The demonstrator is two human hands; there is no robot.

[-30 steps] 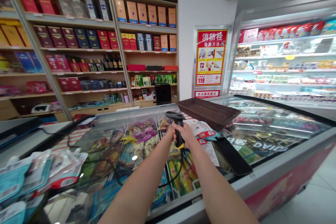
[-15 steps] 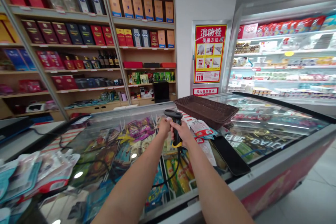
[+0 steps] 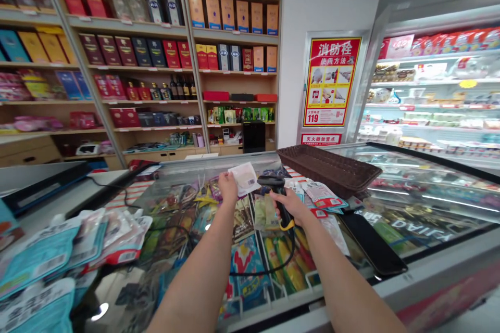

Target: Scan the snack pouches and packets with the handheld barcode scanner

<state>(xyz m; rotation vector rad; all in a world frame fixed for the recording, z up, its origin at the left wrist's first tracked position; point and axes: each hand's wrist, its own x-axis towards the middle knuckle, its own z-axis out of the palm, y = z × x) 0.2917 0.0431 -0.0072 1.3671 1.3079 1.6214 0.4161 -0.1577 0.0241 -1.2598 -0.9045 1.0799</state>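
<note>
My left hand [image 3: 228,187] pinches the edge of a small whitish packet [image 3: 245,179], which carries a printed barcode near its lower right corner. Wrapped round the handle of a black barcode scanner [image 3: 272,182] is my right hand [image 3: 288,205]. The scanner's head points left toward the packet, a short gap between them. From its yellow-trimmed base a black cable [image 3: 291,255] loops down and left. Both hands are above the glass top of a chest freezer [image 3: 175,291] with colourful packs inside. Right of the scanner lie several white-and-red packets [image 3: 322,194].
A brown wicker basket [image 3: 332,169] stands on the freezer's far side. A black flat slab-like object [image 3: 373,242] lies nearer, at right. Blue-and-white pouches [image 3: 42,255] are piled at left. Shelves of boxes [image 3: 152,54] and a lit refrigerated display [image 3: 437,88] stand behind.
My hands, close together before, have moved apart. The whitish packet now shows flat in my left hand, facing the scanner. The view has turned slightly left.
</note>
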